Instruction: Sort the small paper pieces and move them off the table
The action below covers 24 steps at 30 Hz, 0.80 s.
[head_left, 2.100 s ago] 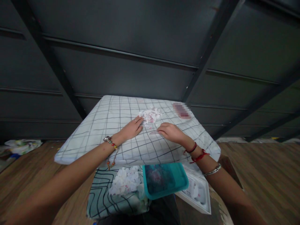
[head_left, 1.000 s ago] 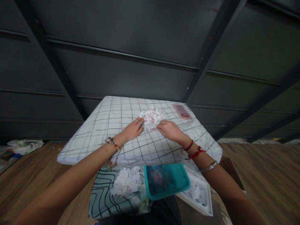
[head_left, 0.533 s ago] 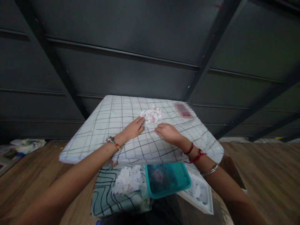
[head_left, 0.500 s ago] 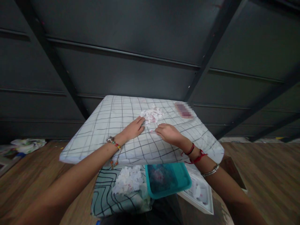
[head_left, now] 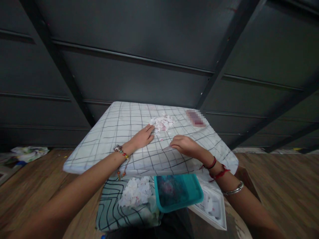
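A loose heap of small white paper-like pieces, some with pink marks, lies on the checked cloth of the table. My left hand rests flat on the cloth, its fingertips touching the heap's left edge. To the right and nearer to me, my right hand is closed in a pinch on a thin pale strip, which points left from the fingertips. A small pink-marked scrap lies between the hands.
A teal tray with dark contents sits below the table's front edge. Left of it, more white pieces lie on a patterned cloth. A white box stands at right. A blurred-out object lies at the table's far right.
My right hand has moved right and slightly toward me, away from the heap, with the pale strip pinched in it. The left hand has stayed in place.
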Each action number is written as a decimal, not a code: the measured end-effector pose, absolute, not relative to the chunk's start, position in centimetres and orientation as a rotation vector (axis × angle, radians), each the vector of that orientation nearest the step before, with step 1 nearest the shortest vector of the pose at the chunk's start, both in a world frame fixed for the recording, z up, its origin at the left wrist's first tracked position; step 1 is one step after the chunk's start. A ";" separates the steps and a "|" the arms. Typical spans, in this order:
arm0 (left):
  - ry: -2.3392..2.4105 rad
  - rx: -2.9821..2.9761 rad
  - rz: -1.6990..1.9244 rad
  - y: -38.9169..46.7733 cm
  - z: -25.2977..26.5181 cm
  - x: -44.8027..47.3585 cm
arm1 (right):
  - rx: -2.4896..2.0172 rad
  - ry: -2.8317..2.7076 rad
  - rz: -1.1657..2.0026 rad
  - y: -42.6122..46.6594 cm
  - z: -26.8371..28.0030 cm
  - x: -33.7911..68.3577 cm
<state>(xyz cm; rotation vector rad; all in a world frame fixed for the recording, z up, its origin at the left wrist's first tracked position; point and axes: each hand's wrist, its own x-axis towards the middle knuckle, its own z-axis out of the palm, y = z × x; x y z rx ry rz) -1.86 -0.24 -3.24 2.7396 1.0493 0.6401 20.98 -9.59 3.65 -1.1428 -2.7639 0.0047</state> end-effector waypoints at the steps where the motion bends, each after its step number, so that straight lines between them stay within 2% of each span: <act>1: 1.047 2.734 0.643 -0.2 -3.3 -1.9 | -1.136 -2.761 0.020 -9.7 3.8 21.1; 9: 1.077 2.738 0.616 0.0 -3.4 -1.9 | -1.202 -2.736 -0.044 -9.6 3.4 20.1; 18: 1.069 2.732 0.603 -0.5 -2.8 -1.8 | -1.355 -2.764 0.048 -15.3 4.4 21.6; 24: 1.072 2.735 0.594 0.0 -3.2 -1.8 | -1.428 -2.745 0.000 -17.4 4.6 22.4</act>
